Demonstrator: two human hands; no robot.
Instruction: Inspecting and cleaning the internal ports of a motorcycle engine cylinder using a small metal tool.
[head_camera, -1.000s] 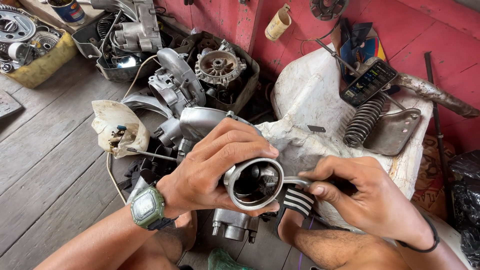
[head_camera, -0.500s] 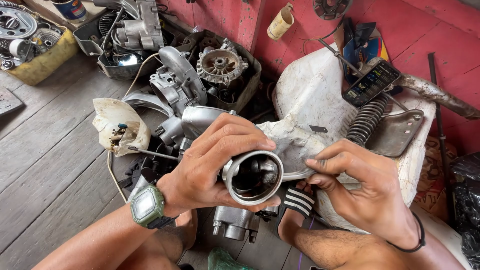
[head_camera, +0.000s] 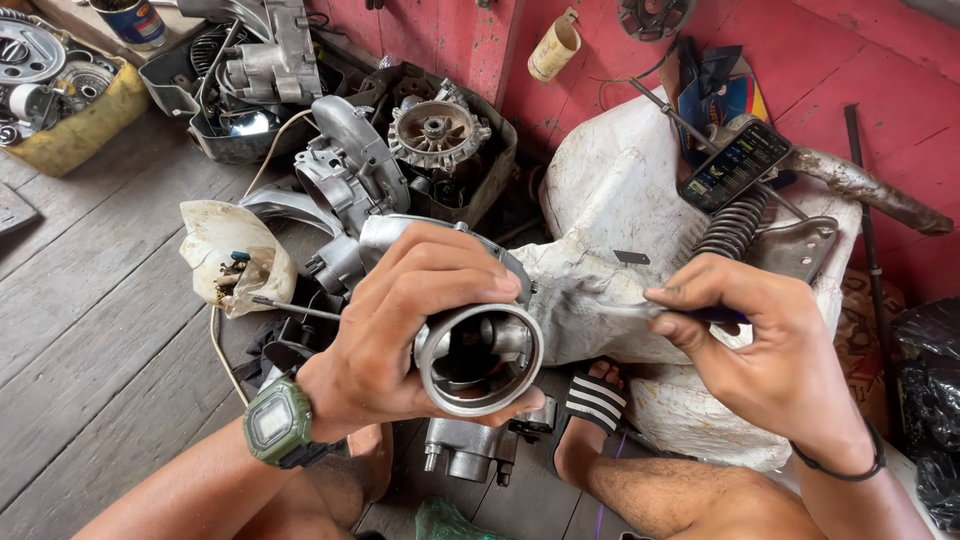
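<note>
My left hand (head_camera: 415, 325), with a green watch on the wrist, grips a silver metal engine cylinder (head_camera: 480, 360), its round open bore turned toward me. My right hand (head_camera: 765, 350) is a short way to the right of it, fingers pinched on a thin dark-handled tool (head_camera: 715, 314) whose tip points left toward the cylinder without touching it. Both hands are above my legs and a foot in a black striped sandal (head_camera: 592, 400).
A white sack (head_camera: 620, 190) lies behind the hands with a phone (head_camera: 737, 165) and a coil spring (head_camera: 730, 228) on it. Engine casings (head_camera: 345, 165), a black crate of parts (head_camera: 440, 130), a yellow tub (head_camera: 80, 120) and a red wall (head_camera: 880, 70) ring the wooden floor (head_camera: 100, 330).
My right hand has drawn back to the right, away from the cylinder's mouth, and now pinches the thin tool higher up. The left hand has turned the cylinder slightly.
</note>
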